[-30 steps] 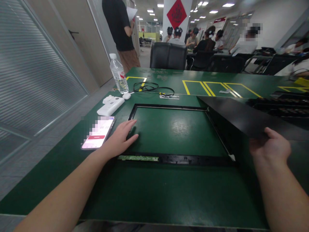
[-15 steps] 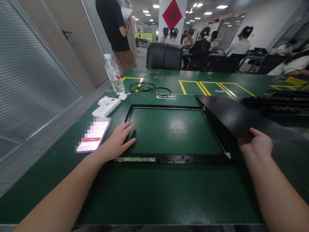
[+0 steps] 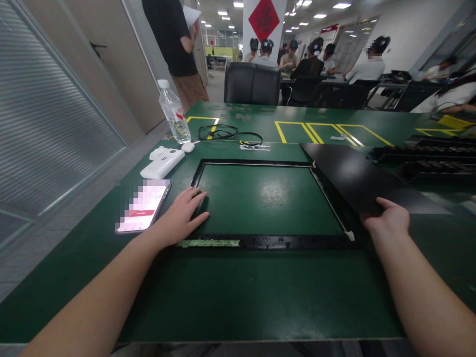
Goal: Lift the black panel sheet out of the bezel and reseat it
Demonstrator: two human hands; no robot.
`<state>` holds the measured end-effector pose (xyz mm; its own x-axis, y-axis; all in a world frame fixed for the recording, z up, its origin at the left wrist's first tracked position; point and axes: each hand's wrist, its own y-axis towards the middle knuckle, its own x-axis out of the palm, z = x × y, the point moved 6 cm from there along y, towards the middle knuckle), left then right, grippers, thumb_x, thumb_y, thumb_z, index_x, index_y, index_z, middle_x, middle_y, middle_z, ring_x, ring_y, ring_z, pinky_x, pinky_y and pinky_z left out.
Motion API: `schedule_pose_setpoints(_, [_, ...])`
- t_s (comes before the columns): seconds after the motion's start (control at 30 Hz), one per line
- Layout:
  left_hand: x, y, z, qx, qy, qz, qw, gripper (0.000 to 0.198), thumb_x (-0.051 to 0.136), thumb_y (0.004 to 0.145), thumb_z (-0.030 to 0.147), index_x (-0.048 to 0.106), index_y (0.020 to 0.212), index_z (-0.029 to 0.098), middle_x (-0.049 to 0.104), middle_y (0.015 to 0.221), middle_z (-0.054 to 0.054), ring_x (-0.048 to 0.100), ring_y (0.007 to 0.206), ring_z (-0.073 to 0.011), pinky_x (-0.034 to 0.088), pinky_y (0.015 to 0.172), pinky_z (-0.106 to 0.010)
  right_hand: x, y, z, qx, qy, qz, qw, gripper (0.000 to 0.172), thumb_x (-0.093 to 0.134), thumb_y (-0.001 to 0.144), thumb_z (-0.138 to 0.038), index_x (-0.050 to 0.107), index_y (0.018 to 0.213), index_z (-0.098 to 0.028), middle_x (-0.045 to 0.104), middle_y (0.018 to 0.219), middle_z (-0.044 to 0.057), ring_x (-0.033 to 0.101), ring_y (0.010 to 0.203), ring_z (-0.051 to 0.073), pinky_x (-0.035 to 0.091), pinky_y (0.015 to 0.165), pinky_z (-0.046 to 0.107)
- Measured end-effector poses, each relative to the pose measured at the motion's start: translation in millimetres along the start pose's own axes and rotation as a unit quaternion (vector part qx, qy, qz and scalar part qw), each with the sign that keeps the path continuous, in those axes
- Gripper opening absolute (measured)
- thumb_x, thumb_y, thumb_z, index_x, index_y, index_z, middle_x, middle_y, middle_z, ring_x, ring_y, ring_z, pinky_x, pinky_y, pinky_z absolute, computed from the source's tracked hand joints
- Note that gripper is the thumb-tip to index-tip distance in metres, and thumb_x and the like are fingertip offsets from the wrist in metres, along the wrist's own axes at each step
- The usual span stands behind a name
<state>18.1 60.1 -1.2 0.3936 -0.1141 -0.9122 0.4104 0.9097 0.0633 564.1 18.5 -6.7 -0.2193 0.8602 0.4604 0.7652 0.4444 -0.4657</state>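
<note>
A black rectangular frame [image 3: 293,242] lies flat on the green table [image 3: 256,292], with a green circuit board strip [image 3: 210,243] along its near left side. My left hand [image 3: 185,214] rests over the frame's left side, fingers spread, holding nothing. At the right, my right hand [image 3: 388,218] grips the near edge of a thin black panel [image 3: 357,171], thumb on top and the other fingers hidden beneath. The panel is tilted, and its left edge runs beside the frame's right side. Whether panel and frame touch, I cannot tell.
Left of the frame lie a lit phone [image 3: 145,206] and a white device [image 3: 163,163]. Behind them stands a water bottle [image 3: 174,114]. A black cable [image 3: 230,133] lies farther back. Dark stacked parts [image 3: 439,158] occupy the right side. A person [image 3: 173,44] stands beyond the table.
My right hand has moved slightly left with the black panel, which sits a little lower and flatter. My left hand stays in place on the frame.
</note>
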Motion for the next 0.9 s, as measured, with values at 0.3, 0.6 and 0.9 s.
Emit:
schedule_pose_setpoints(0.3, [-0.5,0,0,-0.001,-0.006,0.001,1.000,0.081,0.046,0.101,0.071,0.055,0.158,0.014,0.041,0.173,-0.025,0.027,0.164,-0.0474,0.023,0.130,-0.070,1,-4,-1,0.000,-0.007,0.021,1.000,0.032,0.049,0.078,0.000,0.064,0.099,-0.019,0.074,0.108,0.004,0.075,0.088,0.016,0.068,0.070,0.033])
schedule_pose_setpoints(0.6, [-0.7,-1,0,0.007,-0.010,0.007,1.000,0.079,0.047,0.101,0.070,0.056,0.158,0.016,0.043,0.173,-0.024,0.029,0.163,-0.0471,0.024,0.130,-0.070,2,-8,-1,-0.002,-0.001,0.016,1.000,0.033,0.052,0.075,0.002,0.063,0.100,-0.018,0.074,0.110,0.005,0.073,0.090,0.016,0.069,0.083,0.035])
schedule_pose_setpoints(0.9, [-5.4,0,4,0.008,-0.013,0.017,1.000,0.081,0.046,0.101,0.072,0.059,0.156,0.015,0.046,0.169,-0.025,0.036,0.159,-0.0460,0.027,0.129,-0.068,2,-11,-1,-0.002,-0.001,0.022,1.000,0.028,0.049,0.082,0.001,0.063,0.096,-0.018,0.074,0.112,0.003,0.072,0.084,0.012,0.066,0.069,0.024])
